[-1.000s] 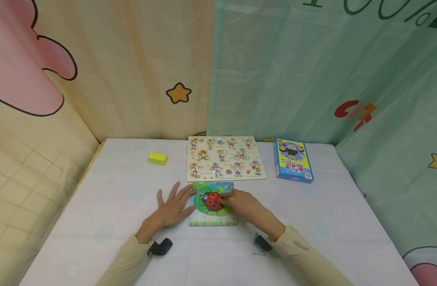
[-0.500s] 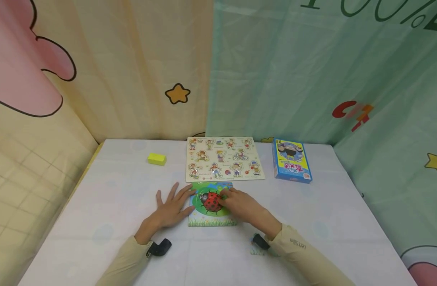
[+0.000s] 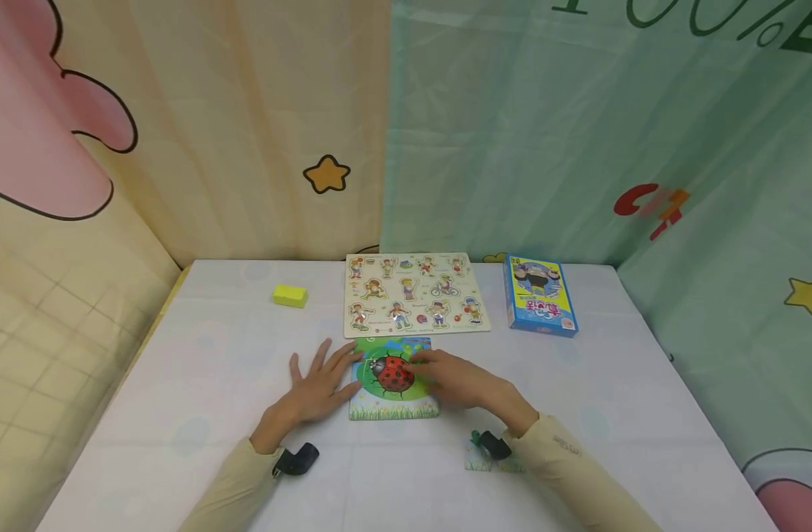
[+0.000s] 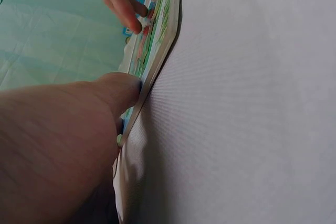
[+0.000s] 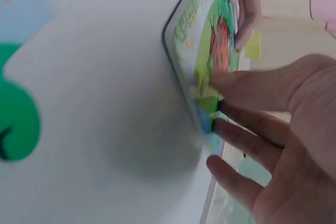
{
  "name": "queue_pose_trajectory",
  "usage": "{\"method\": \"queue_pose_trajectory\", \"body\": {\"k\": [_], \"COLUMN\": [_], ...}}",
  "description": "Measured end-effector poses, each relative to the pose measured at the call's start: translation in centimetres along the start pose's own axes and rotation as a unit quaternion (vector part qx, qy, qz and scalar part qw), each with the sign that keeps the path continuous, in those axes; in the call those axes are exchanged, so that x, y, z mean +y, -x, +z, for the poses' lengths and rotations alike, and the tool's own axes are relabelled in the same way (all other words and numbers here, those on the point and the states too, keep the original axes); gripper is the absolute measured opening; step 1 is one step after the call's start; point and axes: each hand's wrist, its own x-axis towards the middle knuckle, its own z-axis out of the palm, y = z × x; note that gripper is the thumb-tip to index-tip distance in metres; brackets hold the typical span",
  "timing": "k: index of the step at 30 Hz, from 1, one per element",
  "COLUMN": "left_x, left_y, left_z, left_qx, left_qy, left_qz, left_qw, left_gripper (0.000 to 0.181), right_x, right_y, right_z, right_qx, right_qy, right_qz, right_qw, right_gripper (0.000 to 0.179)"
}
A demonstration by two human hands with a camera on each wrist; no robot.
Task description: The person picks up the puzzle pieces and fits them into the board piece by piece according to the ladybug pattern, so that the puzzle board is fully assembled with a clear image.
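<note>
A square ladybug puzzle board [image 3: 394, 411] lies on the white table, a red ladybug [image 3: 395, 374] at its middle on green. My left hand [image 3: 318, 386] is spread at its left edge, fingertips and thumb resting on the border; the left wrist view shows the thumb [image 4: 123, 88] on the board's edge. Over the right part of the board is my right hand [image 3: 464, 381], with nothing in its grasp. In the right wrist view its thumb [image 5: 252, 88] reaches toward the ladybug and the other fingers extend loosely near the board's side.
Behind the ladybug board lies a larger board of children figures [image 3: 419, 303]. A blue and yellow box [image 3: 542, 297] stands back right, a yellow block [image 3: 290, 296] back left. Under my right wrist camera [image 3: 494, 445] a flat piece with printed grass [image 3: 477, 461] lies on the table.
My right fingers, bent down at the ladybug's right side before, have loosened. The right wrist has shifted a little to the right, baring more of the grass-printed piece. The left hand stays put.
</note>
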Motion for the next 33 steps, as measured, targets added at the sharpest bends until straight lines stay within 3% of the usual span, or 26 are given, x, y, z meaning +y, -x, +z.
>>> {"method": "queue_pose_trajectory", "body": {"k": [3,7,14,23,27,33], "left_x": [-0.1,-0.2,-0.2,-0.2,-0.2,-0.1], "left_y": [0.0,-0.1,-0.2,-0.1,-0.1,0.0], "left_z": [0.0,-0.1,0.0,0.2,0.3,0.1], "left_qx": [0.0,0.001,0.003,0.0,0.004,0.005], "left_qy": [-0.002,-0.001,-0.002,-0.011,-0.013,-0.006], "left_qz": [-0.002,0.0,0.008,0.0,0.002,0.004], "left_qw": [1.0,1.0,1.0,0.9999,0.9999,1.0], "left_gripper": [0.058,0.059,0.059,0.059,0.059,0.058], "right_x": [0.9,1.5,0.9,0.1,0.3,0.5], "right_y": [0.6,2.0,5.6,10.9,12.5,13.5], "right_z": [0.2,0.4,1.2,2.9,3.5,4.5], "right_qx": [0.014,0.051,0.062,0.038,0.036,0.067], "right_qy": [-0.064,-0.106,-0.139,-0.148,-0.165,-0.175], "right_qz": [-0.018,-0.045,0.018,0.098,0.103,0.099], "right_qw": [0.9977,0.992,0.9881,0.9833,0.9802,0.9773], "right_gripper": [0.05,0.048,0.041,0.061,0.062,0.059]}}
